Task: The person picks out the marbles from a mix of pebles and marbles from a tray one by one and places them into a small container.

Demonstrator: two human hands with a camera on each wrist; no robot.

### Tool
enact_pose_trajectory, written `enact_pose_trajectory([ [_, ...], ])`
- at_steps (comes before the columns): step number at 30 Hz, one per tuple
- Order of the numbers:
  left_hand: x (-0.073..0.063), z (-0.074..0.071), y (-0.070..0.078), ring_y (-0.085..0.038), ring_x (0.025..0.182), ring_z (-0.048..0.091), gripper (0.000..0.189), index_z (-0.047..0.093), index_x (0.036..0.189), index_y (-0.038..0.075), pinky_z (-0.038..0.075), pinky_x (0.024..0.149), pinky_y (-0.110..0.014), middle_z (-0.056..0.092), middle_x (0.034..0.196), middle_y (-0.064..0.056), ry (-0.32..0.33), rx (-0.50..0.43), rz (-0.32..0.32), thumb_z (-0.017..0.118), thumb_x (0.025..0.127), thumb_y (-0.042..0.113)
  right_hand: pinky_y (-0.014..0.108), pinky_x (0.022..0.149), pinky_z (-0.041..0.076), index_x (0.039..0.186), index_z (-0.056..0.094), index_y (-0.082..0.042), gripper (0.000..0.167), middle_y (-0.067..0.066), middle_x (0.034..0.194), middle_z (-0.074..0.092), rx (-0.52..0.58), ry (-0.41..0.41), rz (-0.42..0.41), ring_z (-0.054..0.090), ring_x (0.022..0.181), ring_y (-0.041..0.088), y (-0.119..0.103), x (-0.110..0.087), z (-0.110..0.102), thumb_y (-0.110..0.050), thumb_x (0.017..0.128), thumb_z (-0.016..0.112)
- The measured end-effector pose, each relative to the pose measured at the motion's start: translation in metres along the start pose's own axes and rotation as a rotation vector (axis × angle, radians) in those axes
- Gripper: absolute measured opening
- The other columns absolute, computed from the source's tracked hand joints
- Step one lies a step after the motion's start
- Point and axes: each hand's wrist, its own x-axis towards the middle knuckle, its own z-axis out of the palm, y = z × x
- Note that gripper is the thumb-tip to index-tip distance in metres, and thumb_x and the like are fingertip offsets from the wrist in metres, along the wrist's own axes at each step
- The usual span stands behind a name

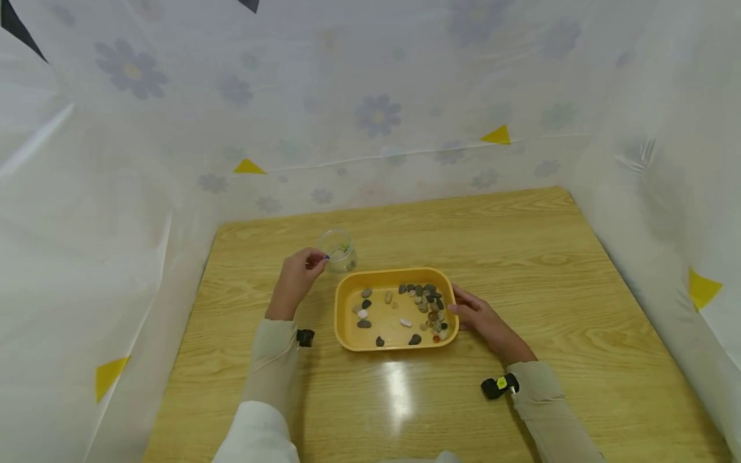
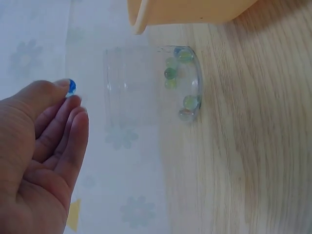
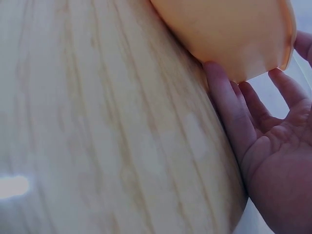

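My left hand (image 1: 296, 280) pinches a blue glass marble (image 2: 72, 87) between thumb and fingertips, beside and above the mouth of a clear glass jar (image 2: 131, 83). Several green and clear marbles (image 2: 190, 102) lie on the jar's bottom in the left wrist view. At the right end of a yellow plastic tray (image 1: 370, 348), my right hand (image 1: 483, 321) holds the side, thumb at the rim and fingers against the outer wall (image 3: 229, 39). Dark pebbles (image 1: 429, 289) crowd the tray's right side. A white oblong stone (image 1: 406, 323) lies near its middle.
The jar and tray stand on a wood-grain table (image 1: 486, 238). Scattered stones (image 1: 363, 324) lie along the tray's left part, and an orange-red piece (image 1: 437, 338) sits at its front right corner. Flower-printed sheeting (image 1: 376, 116) surrounds the table at the back and sides.
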Motion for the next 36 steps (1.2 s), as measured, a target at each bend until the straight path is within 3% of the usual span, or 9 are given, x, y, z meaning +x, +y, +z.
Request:
enact_pose_trajectory([
  [8,0.011,0.008,-0.004,-0.018,0.083,0.06,0.016,0.063,0.1,0.006,0.051,0.073,-0.033,0.064,0.092,-0.006,0.053,0.02,-0.026,0.062,0.09,0.018,0.041,0.082,0.05,0.148,0.025,-0.026,0.057,0.014,0.146,0.031,0.007,-0.017,-0.006,0.049,0.118,0.03,0.001,0.0,0.0,-0.028,0.097,0.05],
  [16,0.018,0.015,-0.007,-0.018,0.083,0.059,0.015,0.063,0.1,0.006,0.051,0.072,-0.033,0.064,0.092,-0.006,0.044,0.02,-0.084,0.062,0.091,0.018,0.041,0.082,0.05,0.147,0.027,-0.026,0.057,0.013,0.144,0.034,0.004,-0.002,0.003,0.049,0.118,0.032,0.002,0.002,-0.001,-0.029,0.096,0.053],
  [31,0.019,0.017,-0.007,-0.018,0.082,0.059,0.015,0.064,0.099,0.008,0.051,0.07,-0.033,0.064,0.09,-0.005,0.029,0.042,-0.074,0.061,0.092,0.02,0.041,0.083,0.05,0.146,0.029,-0.029,0.057,0.008,0.144,0.034,-0.003,0.012,0.027,0.049,0.118,0.03,0.003,0.002,-0.001,-0.03,0.095,0.054],
  [36,0.02,0.017,-0.007,-0.019,0.083,0.059,0.018,0.064,0.103,0.003,0.051,0.072,-0.035,0.064,0.092,-0.007,0.036,0.025,-0.065,0.061,0.091,0.017,0.041,0.083,0.05,0.146,0.029,-0.029,0.057,0.008,0.144,0.033,-0.001,0.012,0.025,0.05,0.117,0.03,0.002,0.002,-0.001,-0.031,0.095,0.054],
])
